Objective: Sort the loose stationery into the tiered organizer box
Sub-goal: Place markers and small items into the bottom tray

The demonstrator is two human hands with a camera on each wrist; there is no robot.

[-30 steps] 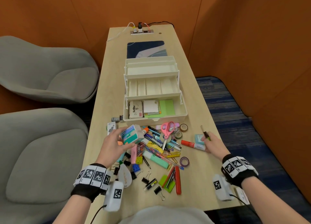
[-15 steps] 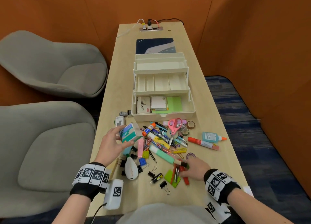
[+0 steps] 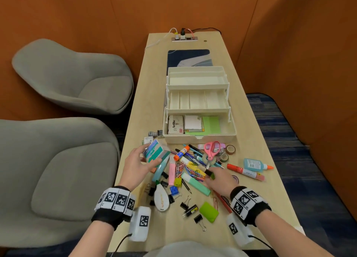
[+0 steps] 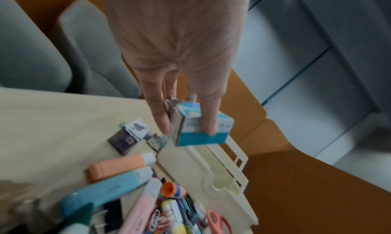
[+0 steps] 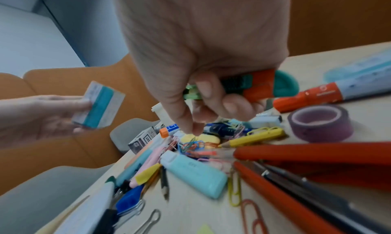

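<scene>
Wooden table [image 3: 266,202] in an orange-walled booth, two hands working over a stationery pile.

The left hand [image 3: 135,166] is gripping a small teal box [image 3: 155,153] above the pile; the right hand [image 3: 220,180] is curling around a green-and-orange cutter [image 5: 251,85] while pinching at the paper clips [image 5: 193,145]. The organizer box [image 3: 199,139] is sitting open just beyond both hands. Juggling two things, the right hand is probably risking dropped clips.

Cream tiered organizer box [image 3: 199,139] open, loose stationery [image 3: 195,166] heaped before it, teal-white staples box [image 3: 154,153] lifted.
</scene>
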